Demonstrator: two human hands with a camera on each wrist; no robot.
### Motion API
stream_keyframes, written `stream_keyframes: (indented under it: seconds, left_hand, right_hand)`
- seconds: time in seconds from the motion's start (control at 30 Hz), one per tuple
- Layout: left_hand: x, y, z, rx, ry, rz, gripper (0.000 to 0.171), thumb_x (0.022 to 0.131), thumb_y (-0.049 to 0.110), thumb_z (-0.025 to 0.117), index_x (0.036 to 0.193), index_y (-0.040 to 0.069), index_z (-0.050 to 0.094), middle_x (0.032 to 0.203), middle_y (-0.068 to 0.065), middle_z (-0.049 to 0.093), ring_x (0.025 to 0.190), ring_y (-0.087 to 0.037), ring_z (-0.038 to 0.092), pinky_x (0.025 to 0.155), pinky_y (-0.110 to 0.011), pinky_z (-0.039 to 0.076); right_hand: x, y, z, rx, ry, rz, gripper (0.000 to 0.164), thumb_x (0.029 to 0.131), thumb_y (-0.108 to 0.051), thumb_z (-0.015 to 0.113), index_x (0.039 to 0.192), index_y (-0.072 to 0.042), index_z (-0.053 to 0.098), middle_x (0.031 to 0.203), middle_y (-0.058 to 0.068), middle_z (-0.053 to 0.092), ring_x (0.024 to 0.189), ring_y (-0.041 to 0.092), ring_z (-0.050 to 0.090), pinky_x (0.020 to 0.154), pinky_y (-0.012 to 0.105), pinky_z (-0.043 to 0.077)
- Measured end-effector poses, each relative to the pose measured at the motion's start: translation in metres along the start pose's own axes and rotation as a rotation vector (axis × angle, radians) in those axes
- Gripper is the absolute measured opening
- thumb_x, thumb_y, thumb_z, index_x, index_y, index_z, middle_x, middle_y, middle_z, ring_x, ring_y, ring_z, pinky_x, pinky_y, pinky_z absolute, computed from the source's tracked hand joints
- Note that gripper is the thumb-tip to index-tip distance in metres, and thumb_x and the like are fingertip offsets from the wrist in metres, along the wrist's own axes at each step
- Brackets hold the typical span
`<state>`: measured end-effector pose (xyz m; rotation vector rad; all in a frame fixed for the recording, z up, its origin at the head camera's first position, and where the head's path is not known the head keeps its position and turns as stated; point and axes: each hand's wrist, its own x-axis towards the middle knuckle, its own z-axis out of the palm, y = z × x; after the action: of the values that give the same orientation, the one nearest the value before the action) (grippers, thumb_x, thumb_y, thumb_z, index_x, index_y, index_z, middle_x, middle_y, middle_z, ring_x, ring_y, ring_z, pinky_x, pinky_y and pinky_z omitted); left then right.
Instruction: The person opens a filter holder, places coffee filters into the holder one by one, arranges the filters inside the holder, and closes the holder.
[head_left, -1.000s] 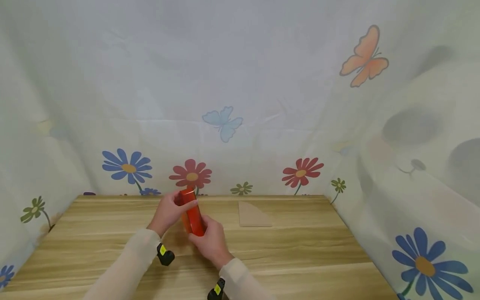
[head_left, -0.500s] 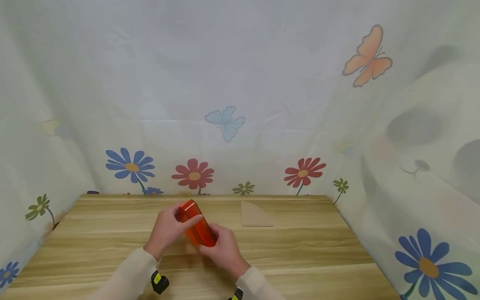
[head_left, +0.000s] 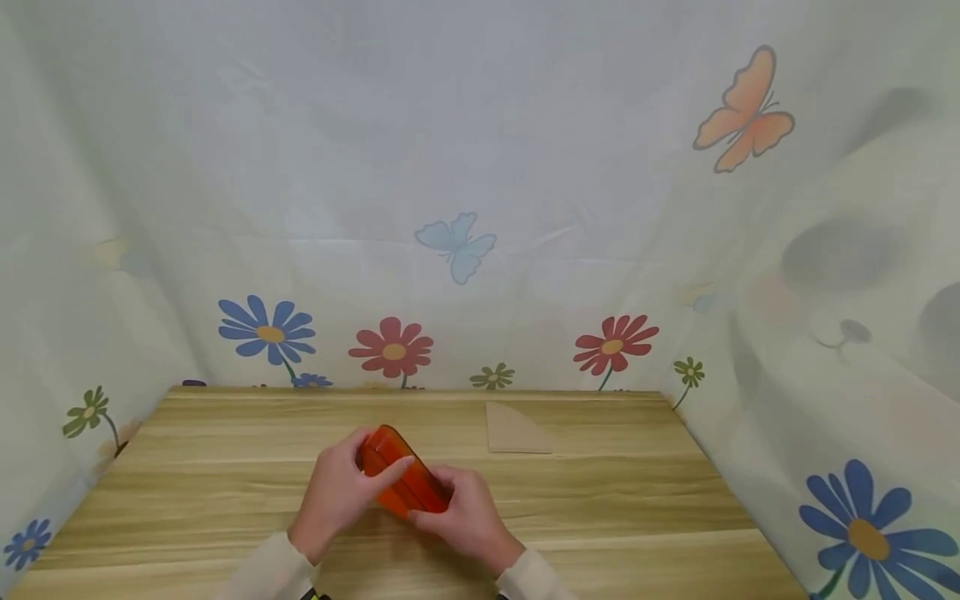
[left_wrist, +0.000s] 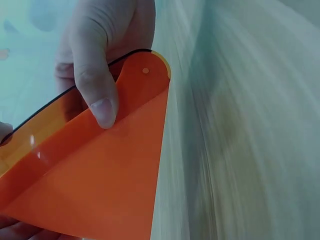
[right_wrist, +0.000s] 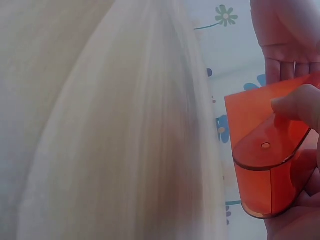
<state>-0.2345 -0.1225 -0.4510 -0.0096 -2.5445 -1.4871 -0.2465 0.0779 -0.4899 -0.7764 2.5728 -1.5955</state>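
An orange-red translucent plastic piece (head_left: 408, 475) is held between both hands above the table, tilted with its far end to the left. In the left wrist view it shows a flat, fan-like panel (left_wrist: 115, 170) and a thicker, rounded end with a small round hole. My left hand (head_left: 333, 487) grips its upper left end, thumb across the near face and the other fingers partly hidden behind. My right hand (head_left: 468, 517) pinches the lower right end. The right wrist view shows its thumb on the panel beside a rounded flap (right_wrist: 265, 147).
A flat beige quarter-circle piece (head_left: 513, 432) lies on the wood-grain table (head_left: 615, 492) to the right of the hands. Behind the table hangs a pale curtain (head_left: 337, 167) printed with flowers and butterflies.
Both hands have come nearer and slightly right with the orange-red piece, which now leans further over to the left. The beige piece shifts only slightly, along with the whole head view.
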Motion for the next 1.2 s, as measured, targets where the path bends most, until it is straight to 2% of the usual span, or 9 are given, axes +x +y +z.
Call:
stream_keyframes:
  seconds: [0.17, 0.33, 0.43, 0.6, 0.7, 0.8, 0.97, 1.07, 1.2]
  left_hand:
    - [-0.006, 0.000, 0.000, -0.039, -0.022, -0.002, 0.058, 0.077, 0.054, 0.086, 0.120, 0.020, 0.068, 0.099, 0.001, 0.075, 0.083, -0.014, 0.068, 0.073, -0.025, 0.060]
    - [-0.008, -0.006, -0.003, -0.079, -0.081, 0.050, 0.062, 0.074, 0.048, 0.090, 0.126, 0.022, 0.067, 0.109, 0.004, 0.075, 0.096, -0.013, 0.071, 0.089, -0.034, 0.061]
    - [-0.008, -0.013, -0.005, -0.107, -0.165, 0.098, 0.064, 0.074, 0.043, 0.091, 0.129, 0.020, 0.066, 0.114, 0.004, 0.074, 0.102, -0.014, 0.071, 0.096, -0.039, 0.058]
    - [-0.007, -0.027, -0.010, -0.168, -0.370, 0.158, 0.066, 0.079, 0.036, 0.090, 0.134, 0.014, 0.061, 0.123, -0.002, 0.072, 0.108, -0.014, 0.070, 0.100, -0.034, 0.056]
    - [-0.007, -0.033, -0.012, -0.212, -0.458, 0.166, 0.070, 0.079, 0.036, 0.089, 0.137, 0.011, 0.059, 0.126, -0.004, 0.071, 0.110, -0.012, 0.070, 0.101, -0.031, 0.055]
    - [-0.007, -0.037, -0.012, -0.238, -0.516, 0.152, 0.067, 0.080, 0.036, 0.088, 0.136, 0.014, 0.060, 0.126, -0.003, 0.071, 0.111, -0.013, 0.070, 0.101, -0.026, 0.054]
    - [-0.010, -0.038, -0.011, -0.220, -0.554, 0.128, 0.056, 0.081, 0.039, 0.087, 0.129, 0.019, 0.067, 0.120, 0.001, 0.074, 0.106, -0.015, 0.071, 0.094, -0.017, 0.052]
    - [-0.012, -0.038, -0.011, -0.209, -0.549, 0.127, 0.053, 0.081, 0.040, 0.086, 0.127, 0.019, 0.069, 0.119, 0.001, 0.075, 0.104, -0.014, 0.071, 0.092, -0.015, 0.052]
    - [-0.016, -0.038, -0.009, -0.194, -0.526, 0.131, 0.051, 0.081, 0.041, 0.086, 0.125, 0.020, 0.070, 0.118, 0.003, 0.076, 0.104, -0.012, 0.071, 0.092, -0.013, 0.051]
  right_hand:
    - [-0.004, 0.000, -0.007, 0.025, -0.042, 0.029, 0.036, 0.083, -0.029, 0.086, 0.116, -0.017, 0.076, 0.102, -0.006, 0.076, 0.086, 0.004, 0.066, 0.080, 0.022, 0.057]
    - [-0.006, 0.006, -0.017, 0.070, -0.113, 0.082, 0.035, 0.084, -0.032, 0.086, 0.117, -0.025, 0.075, 0.103, -0.009, 0.075, 0.088, 0.008, 0.066, 0.083, 0.023, 0.056]
    - [-0.007, 0.011, -0.023, 0.070, -0.151, 0.070, 0.034, 0.083, -0.030, 0.087, 0.115, -0.024, 0.076, 0.100, -0.009, 0.075, 0.086, 0.009, 0.066, 0.082, 0.023, 0.056]
    - [-0.007, 0.018, -0.030, 0.068, -0.224, -0.006, 0.031, 0.082, -0.027, 0.088, 0.109, -0.019, 0.076, 0.094, -0.007, 0.073, 0.081, 0.005, 0.064, 0.079, 0.022, 0.056]
    - [-0.007, 0.018, -0.034, 0.075, -0.281, -0.024, 0.031, 0.083, -0.027, 0.087, 0.111, -0.020, 0.076, 0.095, -0.007, 0.073, 0.083, 0.005, 0.064, 0.081, 0.022, 0.055]
    - [-0.006, 0.018, -0.039, 0.072, -0.331, -0.026, 0.032, 0.084, -0.028, 0.086, 0.113, -0.021, 0.075, 0.097, -0.009, 0.074, 0.084, 0.004, 0.064, 0.084, 0.021, 0.054]
    - [-0.005, 0.017, -0.044, 0.048, -0.387, -0.047, 0.029, 0.084, -0.029, 0.086, 0.109, -0.021, 0.075, 0.093, -0.011, 0.072, 0.081, 0.002, 0.060, 0.078, 0.019, 0.052]
    - [-0.005, 0.017, -0.045, 0.040, -0.403, -0.055, 0.027, 0.083, -0.028, 0.087, 0.106, -0.021, 0.074, 0.089, -0.012, 0.070, 0.078, 0.000, 0.057, 0.074, 0.018, 0.049]
    - [-0.004, 0.016, -0.046, 0.030, -0.409, -0.058, 0.030, 0.082, -0.027, 0.087, 0.109, -0.021, 0.076, 0.090, -0.013, 0.071, 0.079, 0.000, 0.058, 0.076, 0.018, 0.050]
